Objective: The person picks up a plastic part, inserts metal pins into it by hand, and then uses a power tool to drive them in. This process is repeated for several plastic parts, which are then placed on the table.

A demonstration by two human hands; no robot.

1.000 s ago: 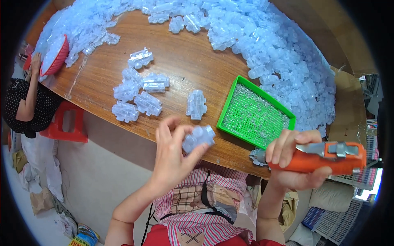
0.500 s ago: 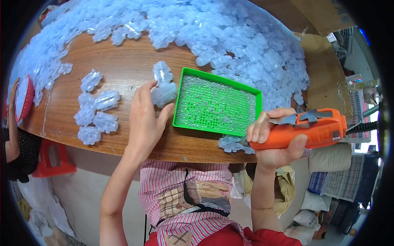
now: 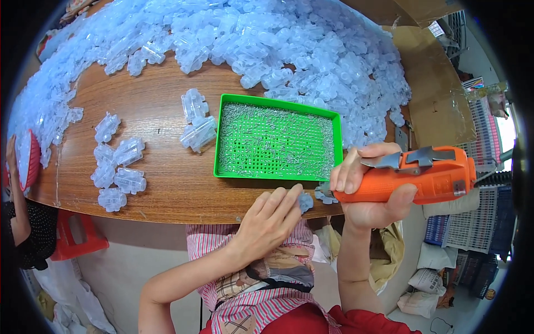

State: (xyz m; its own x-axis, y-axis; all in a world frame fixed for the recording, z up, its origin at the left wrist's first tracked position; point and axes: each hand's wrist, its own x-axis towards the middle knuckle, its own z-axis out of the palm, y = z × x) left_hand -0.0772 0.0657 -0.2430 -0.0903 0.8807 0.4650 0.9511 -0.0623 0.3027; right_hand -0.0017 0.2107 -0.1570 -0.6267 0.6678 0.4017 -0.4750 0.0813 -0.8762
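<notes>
My right hand (image 3: 367, 186) is wrapped round an orange electric screwdriver (image 3: 423, 177), which lies level with its tip pointing left. At that tip, by the table's front edge, sits a bluish clear plastic part (image 3: 305, 202), partly hidden. My left hand (image 3: 270, 220) has its fingers bent together against the left end of this part; the thumb is out of sight. Just behind both hands stands a green perforated tray (image 3: 219, 139) holding many small metal screws (image 3: 261, 142). Two more clear plastic parts (image 3: 198, 133) rest left of the tray.
A big heap of the same clear parts (image 3: 267, 44) covers the far side of the wooden table (image 3: 161, 161). Several loose ones (image 3: 129, 151) lie to the left. At far left are another person's arm (image 3: 19, 211), a red basket (image 3: 30, 161) and a red stool (image 3: 80, 239). Cardboard (image 3: 434, 83) stands at right.
My left hand has left the parts beside the tray and come right and nearer, to the part at the screwdriver's tip. The right hand keeps its hold. The whole view has shifted slightly.
</notes>
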